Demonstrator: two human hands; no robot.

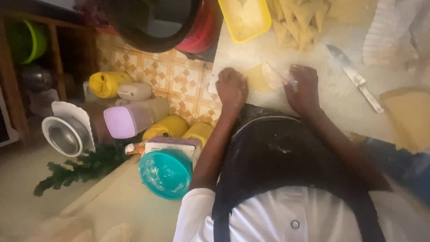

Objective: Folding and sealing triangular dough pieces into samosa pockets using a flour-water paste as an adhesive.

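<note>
Left hand: (pixel 232 87) fist-like, knuckles up, pressed on the worktop (pixel 340 96) at the left edge of the dough piece (pixel 259 78); fingers curled under, so whether they pinch the dough cannot be told.
Right hand: (pixel 303 87) fingers bent down onto the right end of the dough, seemingly closed on a thin pale flap (pixel 272 74) of it; the blur makes that uncertain.
Dough piece: small, flat, yellow, lying on the worktop between the two hands, touching both.
Knife: (pixel 354 77) lies bare on the worktop right of the right hand, apart from it, blade pointing away from the person.
Folded pieces: (pixel 299 20) a heap of yellow triangles at the far edge, well apart from the hands.
Tray: (pixel 244 19) yellow, just left of the heap.
Dough sheet: (pixel 410 117) large tan slab at the right edge.
Floor side: teal bowl (pixel 165 174), yellow jugs (pixel 107 84), metal bowl (pixel 65 136), all left of the worktop.
</note>
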